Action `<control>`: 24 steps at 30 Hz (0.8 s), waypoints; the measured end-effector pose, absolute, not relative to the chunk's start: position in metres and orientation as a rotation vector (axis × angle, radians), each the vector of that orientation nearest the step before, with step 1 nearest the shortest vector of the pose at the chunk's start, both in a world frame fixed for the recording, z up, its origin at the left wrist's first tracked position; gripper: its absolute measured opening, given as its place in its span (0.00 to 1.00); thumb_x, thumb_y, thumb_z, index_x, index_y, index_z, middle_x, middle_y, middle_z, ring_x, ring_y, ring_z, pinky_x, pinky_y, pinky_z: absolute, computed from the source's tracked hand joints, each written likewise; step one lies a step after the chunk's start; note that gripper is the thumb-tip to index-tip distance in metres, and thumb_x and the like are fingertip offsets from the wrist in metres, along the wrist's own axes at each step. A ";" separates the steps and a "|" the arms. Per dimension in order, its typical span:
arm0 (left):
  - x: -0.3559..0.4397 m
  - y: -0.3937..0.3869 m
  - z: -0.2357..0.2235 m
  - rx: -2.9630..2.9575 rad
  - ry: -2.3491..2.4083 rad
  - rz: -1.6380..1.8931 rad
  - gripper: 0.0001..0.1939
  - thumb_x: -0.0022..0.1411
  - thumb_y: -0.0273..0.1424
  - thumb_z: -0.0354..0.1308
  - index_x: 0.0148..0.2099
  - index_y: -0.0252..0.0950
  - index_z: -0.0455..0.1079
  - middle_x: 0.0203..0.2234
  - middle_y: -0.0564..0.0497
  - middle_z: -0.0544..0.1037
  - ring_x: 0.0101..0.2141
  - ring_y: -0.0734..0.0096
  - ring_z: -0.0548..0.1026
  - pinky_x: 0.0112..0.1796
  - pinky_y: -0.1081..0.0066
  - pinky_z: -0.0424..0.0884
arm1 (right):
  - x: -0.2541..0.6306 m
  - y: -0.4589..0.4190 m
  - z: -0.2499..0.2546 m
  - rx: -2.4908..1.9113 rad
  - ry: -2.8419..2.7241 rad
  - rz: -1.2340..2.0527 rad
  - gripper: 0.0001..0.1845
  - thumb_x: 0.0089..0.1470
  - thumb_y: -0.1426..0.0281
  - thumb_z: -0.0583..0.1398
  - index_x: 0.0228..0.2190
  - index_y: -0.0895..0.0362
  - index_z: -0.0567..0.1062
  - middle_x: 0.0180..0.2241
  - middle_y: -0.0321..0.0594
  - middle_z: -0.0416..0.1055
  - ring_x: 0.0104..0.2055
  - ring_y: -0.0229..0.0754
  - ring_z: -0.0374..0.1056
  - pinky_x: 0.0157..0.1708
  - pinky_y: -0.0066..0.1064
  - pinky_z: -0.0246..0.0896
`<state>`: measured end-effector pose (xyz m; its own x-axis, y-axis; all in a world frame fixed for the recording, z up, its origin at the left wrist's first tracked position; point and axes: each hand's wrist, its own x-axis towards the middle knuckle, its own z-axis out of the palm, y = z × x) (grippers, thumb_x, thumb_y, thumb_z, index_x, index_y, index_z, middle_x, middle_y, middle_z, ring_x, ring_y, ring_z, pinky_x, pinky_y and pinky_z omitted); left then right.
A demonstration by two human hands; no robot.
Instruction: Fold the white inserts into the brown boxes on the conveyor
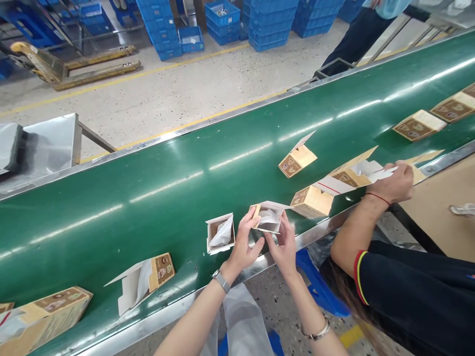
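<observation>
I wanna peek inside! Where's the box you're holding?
In the head view, the box is below centre, slightly right, between the left hand and right hand, over the green belt.

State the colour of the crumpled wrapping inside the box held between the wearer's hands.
White; the wrapping shows best in the head view.

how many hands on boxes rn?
3: wearer's left hand and right hand, both on one open box; a co-worker's hand, further right, on another box. Co-worker's other hand isn't visible.
</observation>
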<state>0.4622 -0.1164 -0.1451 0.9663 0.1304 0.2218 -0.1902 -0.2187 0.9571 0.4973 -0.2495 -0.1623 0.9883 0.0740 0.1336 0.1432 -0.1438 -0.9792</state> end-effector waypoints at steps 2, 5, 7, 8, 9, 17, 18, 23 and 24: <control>0.463 -0.115 -0.146 1.869 -0.061 0.287 0.24 0.70 0.32 0.54 0.66 0.46 0.58 0.71 0.44 0.53 0.71 0.56 0.53 0.67 0.46 0.54 | 0.503 -0.255 -0.163 -1.789 -0.233 -0.022 0.30 0.60 0.60 0.63 0.61 0.50 0.65 0.71 0.51 0.51 0.69 0.55 0.59 0.59 0.49 0.67; 0.473 -0.119 -0.146 1.978 0.030 0.287 0.19 0.70 0.37 0.55 0.61 0.45 0.66 0.72 0.44 0.53 0.70 0.54 0.54 0.67 0.45 0.54 | 0.515 -0.262 -0.159 -1.896 -0.314 -0.042 0.26 0.61 0.60 0.62 0.59 0.50 0.70 0.70 0.48 0.54 0.70 0.54 0.55 0.64 0.53 0.60; 0.483 -0.124 -0.145 1.970 0.095 0.248 0.15 0.70 0.39 0.54 0.56 0.44 0.70 0.72 0.45 0.53 0.71 0.53 0.53 0.68 0.44 0.51 | 0.521 -0.263 -0.155 -1.925 -0.304 -0.083 0.21 0.60 0.59 0.62 0.53 0.51 0.76 0.68 0.48 0.58 0.69 0.54 0.58 0.65 0.53 0.58; 0.487 -0.128 -0.144 1.938 0.123 0.228 0.14 0.71 0.39 0.53 0.54 0.43 0.72 0.72 0.45 0.54 0.71 0.53 0.52 0.68 0.44 0.50 | 0.524 -0.262 -0.153 -1.926 -0.270 -0.102 0.20 0.60 0.58 0.62 0.50 0.52 0.78 0.67 0.49 0.61 0.67 0.54 0.61 0.64 0.52 0.59; 0.491 -0.132 -0.143 1.889 0.147 0.216 0.13 0.72 0.39 0.51 0.50 0.42 0.73 0.71 0.46 0.56 0.71 0.53 0.53 0.68 0.45 0.50 | 0.525 -0.260 -0.151 -1.921 -0.223 -0.117 0.18 0.59 0.57 0.63 0.47 0.53 0.80 0.65 0.49 0.63 0.66 0.54 0.63 0.63 0.52 0.60; 0.527 -0.156 -0.132 1.245 0.499 0.242 0.38 0.64 0.29 0.61 0.70 0.48 0.47 0.61 0.46 0.70 0.62 0.64 0.68 0.63 0.57 0.62 | 0.544 -0.231 -0.135 -1.501 0.350 -0.115 0.35 0.52 0.58 0.66 0.58 0.53 0.65 0.60 0.51 0.68 0.59 0.50 0.69 0.59 0.48 0.65; 0.533 -0.158 -0.131 1.204 0.519 0.206 0.38 0.62 0.27 0.61 0.69 0.47 0.49 0.61 0.46 0.70 0.62 0.63 0.68 0.64 0.57 0.61 | 0.548 -0.230 -0.135 -1.473 0.380 -0.085 0.38 0.51 0.59 0.66 0.60 0.54 0.62 0.60 0.51 0.68 0.59 0.50 0.69 0.59 0.48 0.65; 0.555 -0.171 -0.128 1.074 0.570 0.135 0.24 0.58 0.21 0.57 0.57 0.39 0.68 0.58 0.45 0.73 0.60 0.58 0.71 0.61 0.58 0.66 | 0.562 -0.235 -0.140 -1.592 0.433 -0.064 0.31 0.50 0.61 0.62 0.55 0.56 0.68 0.58 0.50 0.69 0.59 0.52 0.69 0.61 0.48 0.63; 0.557 -0.173 -0.128 1.073 0.581 0.150 0.24 0.57 0.20 0.56 0.56 0.38 0.68 0.56 0.44 0.74 0.58 0.59 0.72 0.60 0.58 0.67 | 0.564 -0.237 -0.141 -1.618 0.429 -0.075 0.31 0.50 0.62 0.61 0.55 0.56 0.68 0.58 0.50 0.69 0.59 0.52 0.69 0.60 0.49 0.63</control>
